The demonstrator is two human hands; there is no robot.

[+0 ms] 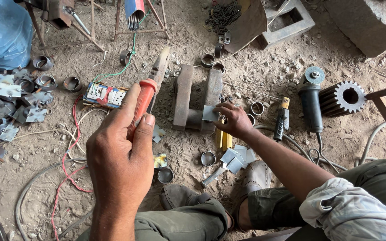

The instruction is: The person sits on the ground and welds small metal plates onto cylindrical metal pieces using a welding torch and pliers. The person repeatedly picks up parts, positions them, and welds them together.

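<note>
Closest to the camera, the left hand (120, 154) is raised, fingers and thumb clamped around the red handle of a tool (146, 96) whose worn metal head points away, up toward the top of the view. Farther out, the right hand (231, 119) reaches down to the dirt floor (264, 67), fingertips pinched on a small square metal plate (210, 113) held against a heavy rusty iron block (196, 99). Just beside that hand lie short metal rings (257, 108) and a yellow-handled tool (283, 118). Near the person's shoes (255, 176) sits a loose stack of more plates (235, 158). Right of the block rest an angle grinder (311, 100) and a toothed gear (345, 98). Far left, a heap of rings joined to plates (16, 100) lies well apart from both hands, below a blue plastic bag (3, 33). Red wire (70, 151) trails across the dirt.
</note>
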